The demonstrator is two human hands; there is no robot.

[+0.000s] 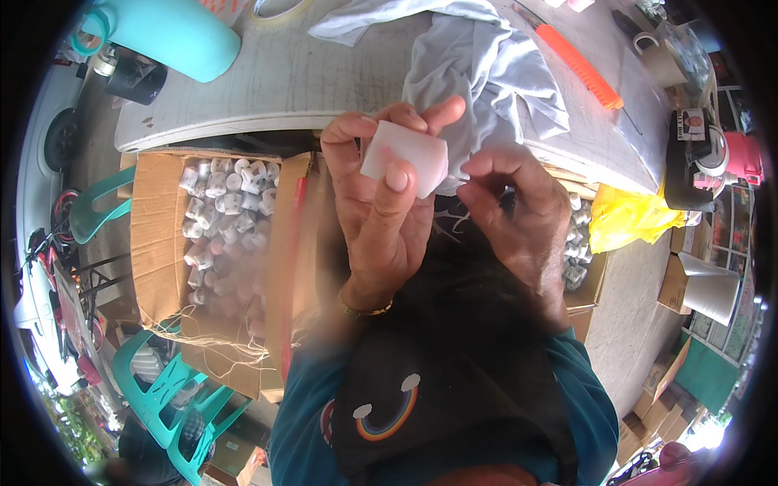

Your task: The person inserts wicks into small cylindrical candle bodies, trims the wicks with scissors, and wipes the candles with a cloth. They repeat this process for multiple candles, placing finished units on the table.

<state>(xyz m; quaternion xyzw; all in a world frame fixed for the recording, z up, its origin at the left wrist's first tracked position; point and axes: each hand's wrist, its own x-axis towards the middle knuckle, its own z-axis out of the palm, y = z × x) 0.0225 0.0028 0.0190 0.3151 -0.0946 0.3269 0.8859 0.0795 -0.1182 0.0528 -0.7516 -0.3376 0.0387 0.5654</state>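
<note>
Left hand: the left hand (381, 215) is raised, palm toward the wearer, with a white block (421, 150) held between the thumb in front and the fingers behind.
White block: in the left hand, above the near edge of the table, tilted, with flat faces and a faint pinkish tint.
Right hand: the right hand (527, 206) is just right of the block, fingers curled, thumb and forefinger tips near each other; whether something thin is between them, one cannot tell.
Wrist: a gold-coloured bracelet (365, 309) circles the left wrist.
Clothing: the person wears a dark apron (462, 356) with a rainbow on it, over blue-green sleeves (308, 405).
Left box: an open cardboard box (156, 243) contains many small white pieces (231, 201) with grey marks; its lower part is blurred.
Right box: another cardboard box (593, 287), partly behind the right arm, has similar pieces in it.
Table: on the pale table (259, 93) lie a crumpled light grey cloth (486, 69), a tool with an orange handle (577, 66) and a turquoise bottle (178, 36).
Right side: a yellow plastic bag (632, 220) lies beside the right box.
Lower left: green plastic chairs (150, 385) stand on the floor.
</note>
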